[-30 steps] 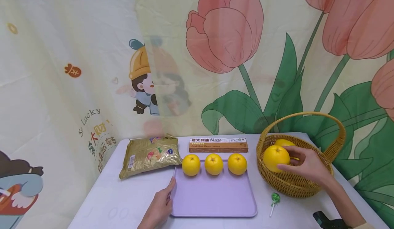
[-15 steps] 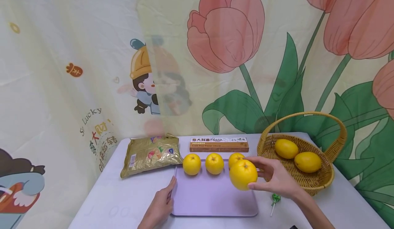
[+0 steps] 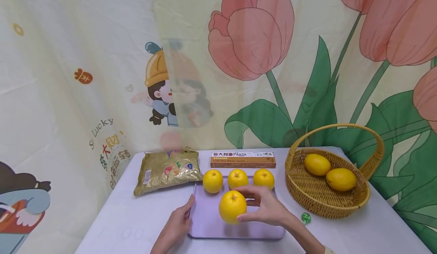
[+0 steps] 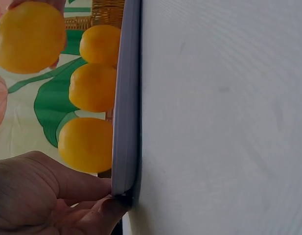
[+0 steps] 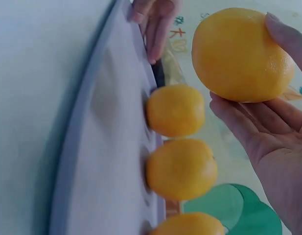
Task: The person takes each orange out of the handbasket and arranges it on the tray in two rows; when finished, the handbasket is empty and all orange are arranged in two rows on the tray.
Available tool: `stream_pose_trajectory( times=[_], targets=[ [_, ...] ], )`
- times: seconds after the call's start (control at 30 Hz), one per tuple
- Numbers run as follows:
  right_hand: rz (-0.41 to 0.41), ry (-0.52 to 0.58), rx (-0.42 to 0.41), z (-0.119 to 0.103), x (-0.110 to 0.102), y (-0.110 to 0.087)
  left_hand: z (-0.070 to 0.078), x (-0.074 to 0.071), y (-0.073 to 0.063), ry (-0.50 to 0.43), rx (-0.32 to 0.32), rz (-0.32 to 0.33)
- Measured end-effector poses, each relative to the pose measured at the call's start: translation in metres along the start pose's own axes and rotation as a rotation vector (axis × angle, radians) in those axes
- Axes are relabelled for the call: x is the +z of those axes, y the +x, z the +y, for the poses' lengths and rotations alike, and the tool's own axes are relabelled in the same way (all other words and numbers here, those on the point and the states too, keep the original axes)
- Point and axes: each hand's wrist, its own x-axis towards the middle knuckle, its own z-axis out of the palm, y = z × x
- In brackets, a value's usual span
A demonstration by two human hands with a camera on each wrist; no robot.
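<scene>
My right hand (image 3: 268, 206) holds a round yellow-orange orange (image 3: 233, 207) above the middle of the lilac tray (image 3: 205, 225), thumb on the near side and fingers behind. In the right wrist view this orange (image 5: 241, 54) hangs in the air, apart from the tray. Along the tray's far edge sit three more oranges in a row: left (image 3: 213, 182), middle (image 3: 238, 177) and right (image 3: 264, 177). My left hand (image 3: 175, 221) pinches the tray's left edge; the left wrist view has its thumb (image 4: 87, 186) against the rim and fingers curled under it.
Right of the tray stands a wicker basket (image 3: 317, 208) with a tall handle, holding two lemons (image 3: 317, 165). A green-wrapped lollipop (image 3: 306, 218) lies between them, its stick hidden by my forearm. Behind are a pasta box (image 3: 242, 160) and a gold packet (image 3: 167, 172).
My right hand has lifted the orange out of the basket and carried it left over the tray. Two lemons now show fully in the basket. My left hand keeps its place.
</scene>
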Motion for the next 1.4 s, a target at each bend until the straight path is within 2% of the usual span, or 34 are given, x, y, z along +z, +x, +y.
stream_pose_trajectory(
  times=[0.17, 0.37, 0.63, 0.9, 1.17, 1.4],
  targets=[
    [-0.014, -0.018, 0.011, 0.011, 0.021, 0.014, 0.0, -0.001, 0.001, -0.008, -0.021, 0.0],
    [-0.029, 0.029, 0.048, 0.024, 0.042, 0.029, -0.001, -0.002, 0.003, -0.012, -0.045, -0.023],
    [-0.007, 0.021, 0.081, 0.039, 0.06, 0.037, -0.001, -0.001, 0.004, -0.013, -0.055, -0.04],
    [0.004, 0.007, 0.09, 0.046, 0.065, 0.037, -0.002, -0.002, 0.003, -0.022, -0.03, -0.034],
    [-0.044, -0.045, 0.09, 0.044, 0.064, 0.035, -0.002, -0.002, 0.003, -0.025, -0.028, -0.036],
    [-0.093, -0.028, 0.124, 0.044, 0.066, 0.035, -0.002, -0.002, 0.002, -0.036, -0.034, -0.029]
  ],
)
